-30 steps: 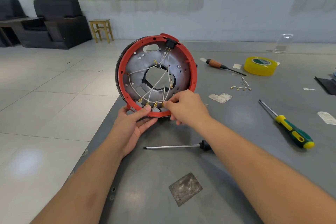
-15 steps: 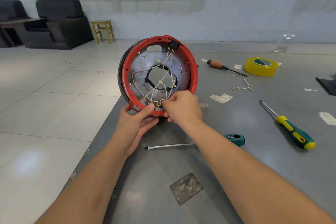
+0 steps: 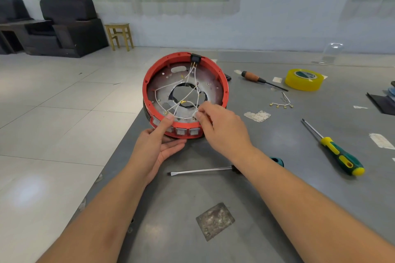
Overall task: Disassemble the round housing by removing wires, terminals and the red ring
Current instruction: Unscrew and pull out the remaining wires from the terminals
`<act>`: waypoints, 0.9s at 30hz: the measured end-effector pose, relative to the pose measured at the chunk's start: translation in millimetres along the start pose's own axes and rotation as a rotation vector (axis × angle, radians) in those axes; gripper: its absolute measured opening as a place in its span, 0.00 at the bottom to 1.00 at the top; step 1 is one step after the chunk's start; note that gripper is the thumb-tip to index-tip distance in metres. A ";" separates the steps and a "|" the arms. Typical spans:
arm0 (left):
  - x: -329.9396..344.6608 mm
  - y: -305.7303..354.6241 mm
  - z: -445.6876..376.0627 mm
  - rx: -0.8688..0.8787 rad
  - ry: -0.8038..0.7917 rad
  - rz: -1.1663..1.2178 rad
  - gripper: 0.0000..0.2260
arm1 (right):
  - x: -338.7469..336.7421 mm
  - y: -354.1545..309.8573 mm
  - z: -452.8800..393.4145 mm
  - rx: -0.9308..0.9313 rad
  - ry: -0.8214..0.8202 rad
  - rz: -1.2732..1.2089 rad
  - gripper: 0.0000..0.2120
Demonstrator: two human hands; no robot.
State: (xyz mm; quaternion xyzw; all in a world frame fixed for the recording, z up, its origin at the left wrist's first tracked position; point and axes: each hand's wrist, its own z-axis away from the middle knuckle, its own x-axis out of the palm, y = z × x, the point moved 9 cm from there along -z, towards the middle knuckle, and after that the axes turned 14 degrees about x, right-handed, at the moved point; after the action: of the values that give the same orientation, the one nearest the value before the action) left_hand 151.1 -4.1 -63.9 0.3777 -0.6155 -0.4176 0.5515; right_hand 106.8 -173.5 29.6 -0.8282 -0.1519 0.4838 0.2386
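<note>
The round housing [image 3: 210,89] lies nearly flat near the table's left edge, open side up, with a grey metal plate and a central hole. Its red ring [image 3: 222,80] runs around the rim and carries a black switch at the far side. White wires [image 3: 187,100] with brass terminals cross the inside. My left hand [image 3: 157,147] holds the near rim, thumb pressed on the ring's top edge. My right hand [image 3: 220,126] pinches a white wire at the near inner edge.
A flat-blade screwdriver [image 3: 203,170] lies just in front of me, partly under my right forearm. A green-yellow screwdriver [image 3: 335,149], a wooden-handled tool [image 3: 256,78], yellow tape [image 3: 304,79] and a removed wire set with terminals [image 3: 282,104] lie to the right. The table's left edge drops to tiled floor.
The housing has tipped from standing upright facing me to lying almost flat on the table. My right hand stays at the near terminals and now pinches a wire.
</note>
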 end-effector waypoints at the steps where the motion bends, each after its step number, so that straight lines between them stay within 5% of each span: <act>1: 0.4 0.0 0.9 -0.007 0.001 -0.018 0.30 | -2.4 0.5 0.0 -0.001 0.009 -0.025 0.09; 7: -3.6 6.8 1.7 0.041 0.029 -0.301 0.44 | -4.8 14.1 -2.8 0.065 -0.007 -0.138 0.05; 14: -5.9 21.5 6.2 0.138 -0.054 -0.731 0.21 | 4.9 32.6 -5.2 0.146 -0.093 -0.155 0.05; 18: -4.9 20.6 7.0 0.145 -0.029 -0.778 0.20 | 7.6 39.6 -6.5 0.169 -0.147 -0.185 0.06; 24: -12.2 24.1 8.3 0.112 0.013 -0.984 0.38 | 8.9 45.1 -5.0 0.228 -0.134 -0.281 0.06; 27: -15.1 45.0 12.4 0.285 0.115 -1.144 0.40 | 0.0 50.8 -7.2 0.274 -0.080 -0.390 0.06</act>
State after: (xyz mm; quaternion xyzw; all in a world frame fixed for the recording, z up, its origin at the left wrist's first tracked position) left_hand 140.1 27.6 -28.0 0.7418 -0.3332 -0.5409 0.2149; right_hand 114.1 -218.0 5.0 -0.7233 -0.2513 0.4769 0.4315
